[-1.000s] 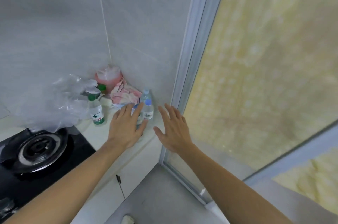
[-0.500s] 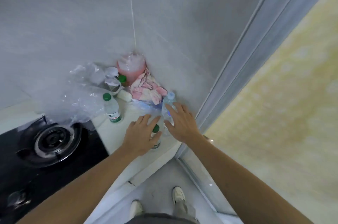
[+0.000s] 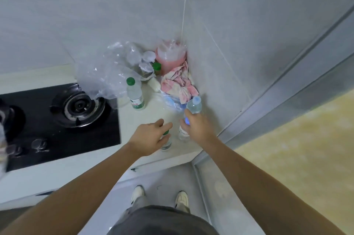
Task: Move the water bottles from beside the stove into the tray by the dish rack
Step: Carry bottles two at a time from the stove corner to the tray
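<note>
Pale counter (grey-tiled corner) — each hand curls round a bottle.

The left hand covers most of a small green-capped bottle, so only a sliver of cap and the lower body show; whether the fingers grip it cannot be told. The right hand hides the shoulder of a blue-capped bottle. The pink-striped cloth conceals the base of the pink container. The stove is cut off at the left edge, where a blurred object is unreadable. The label text on the green-capped bottle beside the burner is too small to read.
</note>
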The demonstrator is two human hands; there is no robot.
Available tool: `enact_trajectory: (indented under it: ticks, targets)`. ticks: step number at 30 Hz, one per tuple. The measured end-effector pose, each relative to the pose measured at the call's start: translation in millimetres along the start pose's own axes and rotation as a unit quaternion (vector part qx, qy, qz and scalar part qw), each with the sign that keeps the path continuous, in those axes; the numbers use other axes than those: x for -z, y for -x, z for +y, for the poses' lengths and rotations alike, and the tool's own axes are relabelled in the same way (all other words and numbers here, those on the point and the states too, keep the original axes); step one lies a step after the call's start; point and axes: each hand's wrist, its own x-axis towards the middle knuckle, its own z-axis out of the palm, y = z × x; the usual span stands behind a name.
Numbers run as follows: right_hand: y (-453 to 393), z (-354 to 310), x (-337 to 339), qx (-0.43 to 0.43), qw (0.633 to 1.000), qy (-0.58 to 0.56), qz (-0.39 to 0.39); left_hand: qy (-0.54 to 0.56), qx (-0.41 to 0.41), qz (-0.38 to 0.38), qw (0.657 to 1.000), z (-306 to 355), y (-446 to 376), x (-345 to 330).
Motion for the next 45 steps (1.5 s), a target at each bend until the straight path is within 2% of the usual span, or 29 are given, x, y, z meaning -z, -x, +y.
enact_trajectory:
  ticks: [3, 6, 12, 16, 20, 28, 30, 34, 39, 45]
  targets:
    - [0, -1, 5, 0.028, 0.999, -0.03, -0.009, 0.012, 0.043, 0.002, 0.999, 2, 9, 1]
    - [-5, -14, 13, 0.084, 0.996, -0.014, -0.029, 0.054, 0.1, 0.034, 0.993, 1, 30, 9]
    - [-20, -92, 44, 0.192, 0.98, -0.058, 0.0, 0.053, 0.17, 0.125, 0.976, -12, 83, 63]
    - [-16, -169, 52, 0.274, 0.957, -0.089, -0.011, 0.045, 0.228, 0.179, 0.956, -26, 156, 104]
    - [9, -260, 47, 0.306, 0.935, -0.177, -0.036, 0.029, 0.312, 0.238, 0.919, -42, 261, 130]
    - [140, -487, -2, 0.448, 0.862, -0.218, -0.096, -0.021, 0.412, 0.322, 0.852, -36, 517, 171]
    - [182, -546, -18, 0.49, 0.837, -0.219, -0.104, -0.036, 0.453, 0.353, 0.818, -26, 582, 178]
    - [275, -665, -43, 0.574, 0.779, -0.221, -0.118, -0.057, 0.553, 0.4, 0.729, 0, 714, 176]
    - [416, -798, -75, 0.69, 0.662, -0.232, -0.179, -0.092, 0.638, 0.459, 0.612, 63, 857, 172]
    - [576, -901, -112, 0.767, 0.536, -0.244, -0.255, -0.121, 0.74, 0.484, 0.451, 131, 1003, 146]
